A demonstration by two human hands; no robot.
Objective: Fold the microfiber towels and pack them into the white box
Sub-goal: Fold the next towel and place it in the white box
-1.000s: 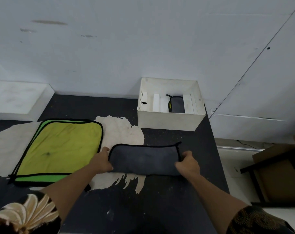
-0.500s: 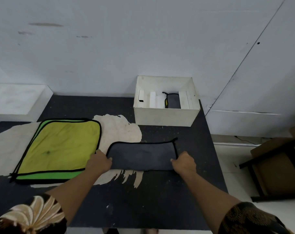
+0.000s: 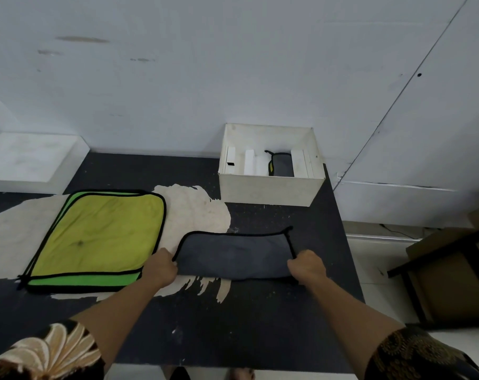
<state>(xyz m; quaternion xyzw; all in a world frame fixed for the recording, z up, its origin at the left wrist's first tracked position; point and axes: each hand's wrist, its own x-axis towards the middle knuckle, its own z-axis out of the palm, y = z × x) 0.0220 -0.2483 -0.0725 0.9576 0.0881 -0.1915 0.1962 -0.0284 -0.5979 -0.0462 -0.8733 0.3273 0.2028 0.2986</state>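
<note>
Lying folded mid-table, grey towel was gripped at both short ends, left hand and right hand fingers curled round its edges. Looked soft, light, floppy; hold by corners. White box at 12 o'clock, green towel at 9.

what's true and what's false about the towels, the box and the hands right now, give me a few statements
1. The left hand and right hand each grip an end of the grey towel. True.
2. The white box holds no towel. False: a folded towel sits inside it.
3. The green towel lies flat on the table, left of the grey towel. True.
4. The grey towel touches the white box. False: bare table lies between them.
</note>
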